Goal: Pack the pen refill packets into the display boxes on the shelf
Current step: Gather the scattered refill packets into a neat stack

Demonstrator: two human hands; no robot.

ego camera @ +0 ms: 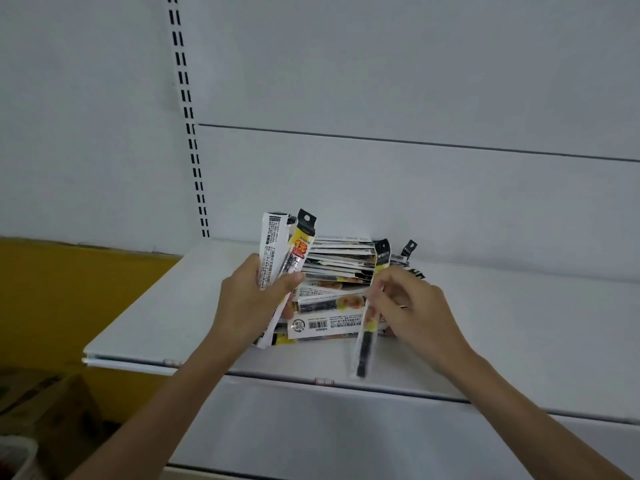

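Far left of the heap of packets [337, 271], a yellow panel [69, 282] stands behind the end of the white shelf [519, 306]. A slotted upright [188, 116] runs up the back wall above the heap and to its left. The heap itself lies mid-shelf, packets stacked loosely at mixed angles; whether a display box sits among them cannot be told.

Just left of the heap, the left hand [247, 303] grips a bundle of pen refill packets [282, 247], fingers curled round it and thumb pressed on its front. The bundle stands nearly upright, its hang-tab ends topmost.

Just right of the heap, the right hand [412, 310] pinches a single packet [363, 344] near its upper end. This packet is blurred and slants down in front of the heap toward the shelf's front edge.
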